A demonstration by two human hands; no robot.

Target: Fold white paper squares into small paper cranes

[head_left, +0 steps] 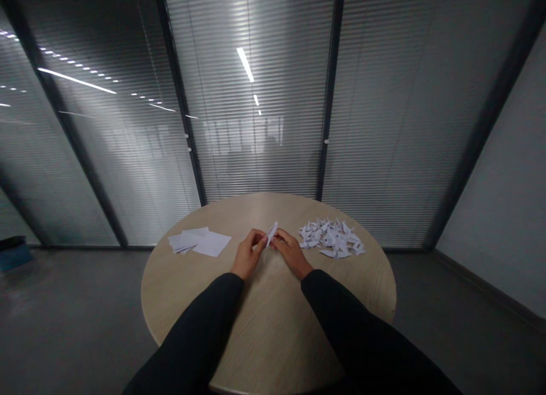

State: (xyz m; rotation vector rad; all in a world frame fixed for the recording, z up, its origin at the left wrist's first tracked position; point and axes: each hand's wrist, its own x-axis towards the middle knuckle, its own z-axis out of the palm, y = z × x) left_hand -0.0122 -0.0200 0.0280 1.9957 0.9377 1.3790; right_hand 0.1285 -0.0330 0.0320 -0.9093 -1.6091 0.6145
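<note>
My left hand point(247, 254) and my right hand point(290, 251) meet above the middle of a round wooden table point(239, 326). Both pinch a small folded piece of white paper point(272, 233) between their fingertips; it stands up between them, tilted a little to the right. The fingers of both hands are closed on it. Both arms wear dark sleeves. To the left of my left hand lies a loose stack of flat white paper sheets point(199, 242). Just right of my right hand lies a heap of several small folded white paper figures point(331, 238).
The table stands in front of a glass wall with closed blinds point(264, 99) and dark frames. Grey floor point(68, 315) surrounds the table. A dark blue object point(15, 252) sits on the floor at the far left.
</note>
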